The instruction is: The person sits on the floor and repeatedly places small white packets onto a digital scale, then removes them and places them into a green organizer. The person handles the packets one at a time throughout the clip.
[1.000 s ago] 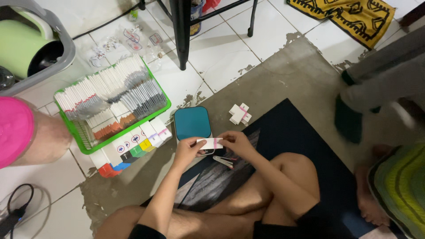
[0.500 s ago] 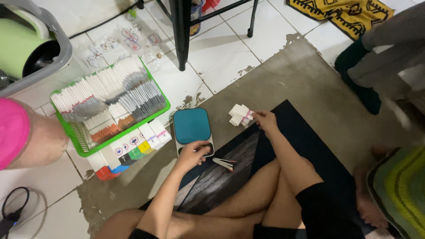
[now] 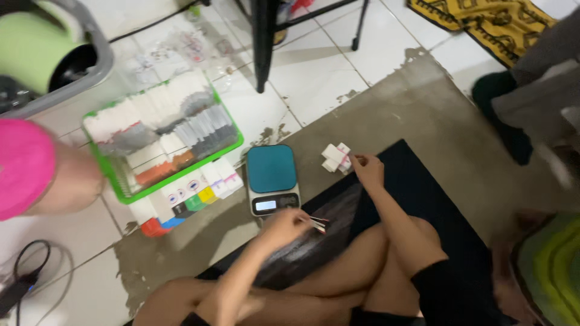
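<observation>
My left hand (image 3: 289, 226) sits closest to me, its fingers pinched narrow around a thin bundle of small flat paper slips (image 3: 316, 224) whose ends jut out to the right of the fingertips, just below the front edge of the small digital kitchen scale with the teal square platform (image 3: 272, 177). I judge the grip is best kept light and near the slips' middle, so the bundle stays squared and none fan out.

Further out, my right hand (image 3: 366, 171) rests over the edge of the dark floor mat (image 3: 423, 193), fingers nearly closed at the small pile of white folded packets with pink marks (image 3: 336, 157), which lies on the grey floor just left of the fingertips. I cannot tell whether a packet is pinched or only touched. Working one packet at a time from the pile's near side looks safest, so the rest stay stacked.

Left of the scale, well apart from both hands, stands a green plastic basket packed with upright white and grey packets (image 3: 162, 134), with a row of small boxes with coloured ends (image 3: 184, 198) along its near side. Beyond, a black metal stand leg (image 3: 263, 42) rises from the white tiles. At far right, another person's grey-clad legs (image 3: 538, 90) stay clear of my reach.
</observation>
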